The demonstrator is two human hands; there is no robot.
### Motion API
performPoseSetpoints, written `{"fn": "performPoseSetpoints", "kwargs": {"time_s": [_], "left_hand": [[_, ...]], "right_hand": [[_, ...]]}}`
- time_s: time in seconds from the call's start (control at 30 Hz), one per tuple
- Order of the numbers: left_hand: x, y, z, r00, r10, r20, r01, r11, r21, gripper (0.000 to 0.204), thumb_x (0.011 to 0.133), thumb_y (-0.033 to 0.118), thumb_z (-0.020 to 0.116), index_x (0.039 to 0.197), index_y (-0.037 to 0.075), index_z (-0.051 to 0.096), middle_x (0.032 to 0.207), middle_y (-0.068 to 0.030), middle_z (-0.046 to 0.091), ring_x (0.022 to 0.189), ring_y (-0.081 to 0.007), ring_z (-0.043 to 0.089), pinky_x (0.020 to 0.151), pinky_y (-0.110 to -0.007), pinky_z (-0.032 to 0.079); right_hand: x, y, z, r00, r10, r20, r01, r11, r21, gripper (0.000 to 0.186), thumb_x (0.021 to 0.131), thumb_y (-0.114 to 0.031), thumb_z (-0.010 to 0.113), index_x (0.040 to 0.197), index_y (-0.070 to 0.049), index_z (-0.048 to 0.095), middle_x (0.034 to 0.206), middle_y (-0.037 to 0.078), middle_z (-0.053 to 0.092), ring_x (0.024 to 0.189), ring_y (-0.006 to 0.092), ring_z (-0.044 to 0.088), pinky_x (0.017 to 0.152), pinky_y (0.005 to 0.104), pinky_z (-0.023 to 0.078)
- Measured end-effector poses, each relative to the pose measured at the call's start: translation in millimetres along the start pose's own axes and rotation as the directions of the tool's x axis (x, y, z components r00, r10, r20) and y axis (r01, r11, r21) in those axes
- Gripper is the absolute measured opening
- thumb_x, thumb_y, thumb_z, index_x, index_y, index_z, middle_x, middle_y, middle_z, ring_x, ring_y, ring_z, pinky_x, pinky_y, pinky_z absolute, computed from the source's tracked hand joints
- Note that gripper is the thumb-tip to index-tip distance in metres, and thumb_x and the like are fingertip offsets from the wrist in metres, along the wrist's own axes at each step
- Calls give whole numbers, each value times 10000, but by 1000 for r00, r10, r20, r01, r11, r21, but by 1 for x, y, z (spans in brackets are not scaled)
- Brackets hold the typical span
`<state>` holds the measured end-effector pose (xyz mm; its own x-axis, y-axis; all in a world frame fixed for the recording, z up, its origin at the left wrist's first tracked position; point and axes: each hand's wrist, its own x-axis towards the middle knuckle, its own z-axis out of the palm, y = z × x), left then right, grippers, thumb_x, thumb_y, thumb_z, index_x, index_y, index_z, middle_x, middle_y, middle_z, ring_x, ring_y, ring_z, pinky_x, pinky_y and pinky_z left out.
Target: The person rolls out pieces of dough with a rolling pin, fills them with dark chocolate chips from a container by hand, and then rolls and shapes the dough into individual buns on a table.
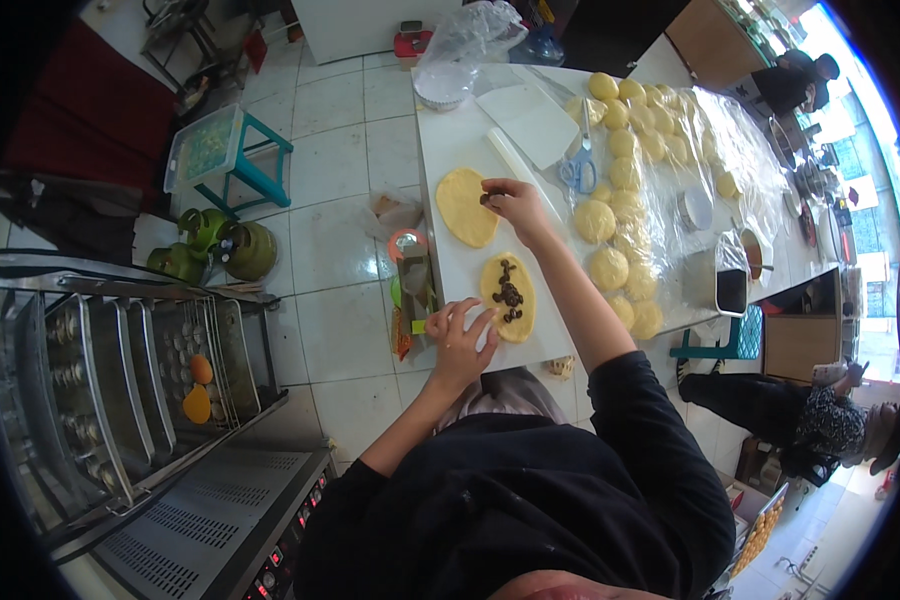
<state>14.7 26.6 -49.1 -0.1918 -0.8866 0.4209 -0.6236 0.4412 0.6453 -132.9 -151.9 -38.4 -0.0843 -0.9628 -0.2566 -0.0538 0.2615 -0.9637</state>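
My right hand (505, 205) pinches small dark chocolate pieces (491, 197) over the right side of an oval of flattened yellow dough (462, 210). A second dough oval (524, 310) lies nearer me, with dark pieces (508, 290) strewn down its middle. My left hand (462, 340) is beside that oval at the table's left edge, fingers bent and apart, holding nothing that I can see.
Plastic-covered dough balls (610, 270), blue scissors (579, 172) and a white board (530, 115) share the table (560, 345). Tray racks (140, 385), gas cylinders (250, 250) and a teal stool (255, 140) stand left. Two people (820, 420) (790, 85) are at the right.
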Motion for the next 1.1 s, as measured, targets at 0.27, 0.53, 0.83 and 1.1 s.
{"fn": "performPoseSetpoints", "kwargs": {"time_s": [0.27,0.53,0.83,1.1], "left_hand": [[-9,-46,-31,967,-221,-127,237,963,130,229,717,127,542,938,124,598,1048,-26,480,1023,-240,382,880,-402,222],[4,-43,-34,941,-285,-180,310,941,133,229,726,82,516,941,101,591,1015,-35,497,1029,-241,381,896,-392,224],[40,-27,5,924,-166,-343,229,962,151,201,755,95,498,937,75,580,977,-76,522,967,-260,443,854,-394,315],[74,49,50,943,-173,-285,234,952,198,194,798,64,452,952,46,569,993,-86,503,963,-256,435,814,-389,348]], "right_hand": [[4,8,29,955,-295,19,253,784,-567,355,656,76,446,941,-42,621,891,156,621,771,253,609,699,312,466],[-43,-11,15,955,-294,20,277,870,-408,465,666,150,348,1087,16,495,965,187,598,919,261,588,784,298,457],[-108,-79,-200,981,-175,-83,194,877,440,295,823,-76,522,1095,30,486,1007,139,574,859,187,586,796,286,477],[-192,-40,-416,933,60,-355,-271,765,-584,338,675,-57,659,996,4,574,933,96,611,833,187,590,718,288,487]]}}
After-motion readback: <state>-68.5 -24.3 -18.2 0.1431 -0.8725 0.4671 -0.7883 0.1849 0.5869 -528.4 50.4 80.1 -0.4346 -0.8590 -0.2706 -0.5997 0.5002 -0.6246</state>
